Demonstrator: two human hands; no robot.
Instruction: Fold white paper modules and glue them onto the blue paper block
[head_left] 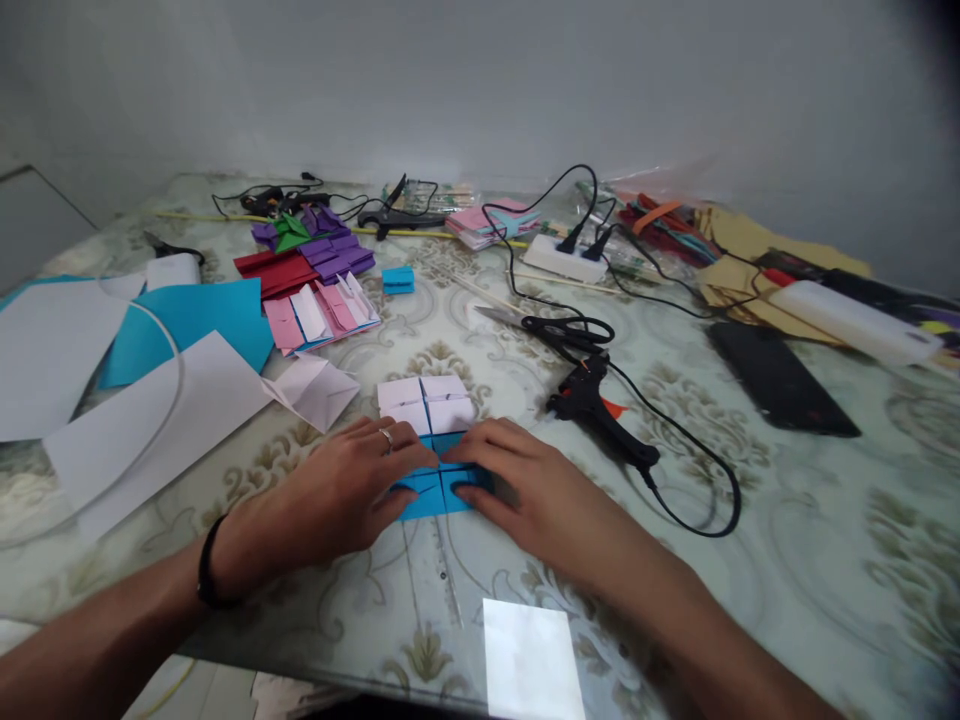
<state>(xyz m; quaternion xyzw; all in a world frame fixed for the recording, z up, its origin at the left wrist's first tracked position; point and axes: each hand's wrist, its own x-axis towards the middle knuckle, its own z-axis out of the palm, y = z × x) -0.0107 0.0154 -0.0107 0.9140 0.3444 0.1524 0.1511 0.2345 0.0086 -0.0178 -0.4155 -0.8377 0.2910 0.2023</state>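
Note:
Blue folded paper (421, 503) lies flat on the table in front of me, with crease lines across and down its middle. My left hand (352, 480) has its thumb and forefinger on the left part of it; a ring is on one finger. From the other side, my right hand (517, 465) holds the right part between thumb and fingers. Just beyond, a white folded paper piece (425, 398) sits against the blue one. Both hands cover part of the blue paper, so its outer edges are hidden.
To the right lie a black glue gun (604, 410), scissors (566, 328) and a black phone (780, 378). A white power strip (564, 258) trails cords behind them. Leftward are white sheets (161, 430), a blue sheet (195, 325) and folded papers (322, 312). A white rectangle (532, 660) is near the front edge.

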